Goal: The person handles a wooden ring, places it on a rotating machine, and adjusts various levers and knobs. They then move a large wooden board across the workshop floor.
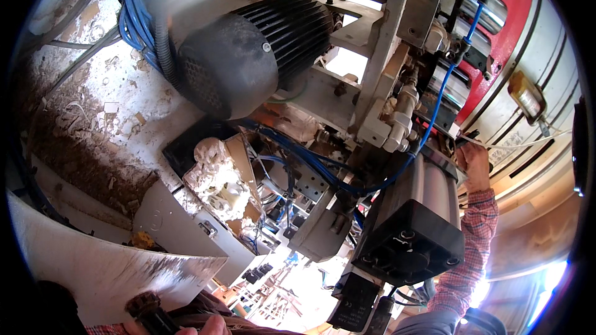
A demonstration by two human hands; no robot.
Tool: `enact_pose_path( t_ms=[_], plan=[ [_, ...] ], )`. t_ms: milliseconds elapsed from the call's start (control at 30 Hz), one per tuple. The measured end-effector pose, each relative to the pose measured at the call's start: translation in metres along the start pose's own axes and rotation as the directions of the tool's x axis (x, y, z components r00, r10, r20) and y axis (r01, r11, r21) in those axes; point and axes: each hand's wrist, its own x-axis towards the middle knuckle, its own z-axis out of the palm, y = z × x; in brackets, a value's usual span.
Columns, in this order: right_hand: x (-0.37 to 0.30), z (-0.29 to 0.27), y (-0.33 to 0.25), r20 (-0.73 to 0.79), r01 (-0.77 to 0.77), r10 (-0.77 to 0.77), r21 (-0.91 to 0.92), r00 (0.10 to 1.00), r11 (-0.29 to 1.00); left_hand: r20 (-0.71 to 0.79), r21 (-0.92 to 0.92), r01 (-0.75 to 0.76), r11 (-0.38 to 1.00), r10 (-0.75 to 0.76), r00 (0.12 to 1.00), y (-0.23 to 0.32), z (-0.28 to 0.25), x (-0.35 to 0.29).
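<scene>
My right hand [474, 160], in a red plaid sleeve, reaches up beside a large pneumatic cylinder [415, 223] with a black end block. Its fingers are curled closed at the machine frame. Something small and dark shows at the fingertips, too hidden to name. At the lower edge is my left hand [213, 326], only partly in view. Its fingers are closed around a black cylindrical object [152, 315] with a ribbed end, close to a scuffed white curved panel [118, 267].
A black finned electric motor [248, 56] hangs at upper left. Blue air hoses [442, 87] and brass-coloured fittings [403, 111] run near the cylinder. Red framework with metal rollers [496, 18] stands at right. Dust and chips [87, 118] cover the pale surface on the left.
</scene>
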Motion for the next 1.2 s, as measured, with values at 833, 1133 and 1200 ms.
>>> enact_pose_path(
  t_ms=[833,1133,1200],
  plan=[
    [-0.007,0.017,-0.01,-0.321,-0.014,0.025,0.035,0.947,0.999,0.36,0.554,-0.042,0.832,-0.193,0.913,-0.116,0.13,0.424],
    [-0.008,0.022,-0.008,-0.391,0.03,-0.015,0.034,0.92,0.999,0.477,0.294,0.388,0.873,-0.486,0.732,-0.117,0.176,0.427],
    [-0.007,0.023,-0.008,-0.379,0.021,-0.008,0.03,0.926,0.999,0.529,0.223,0.34,0.914,-0.406,0.746,-0.104,0.185,0.423]
  ],
)
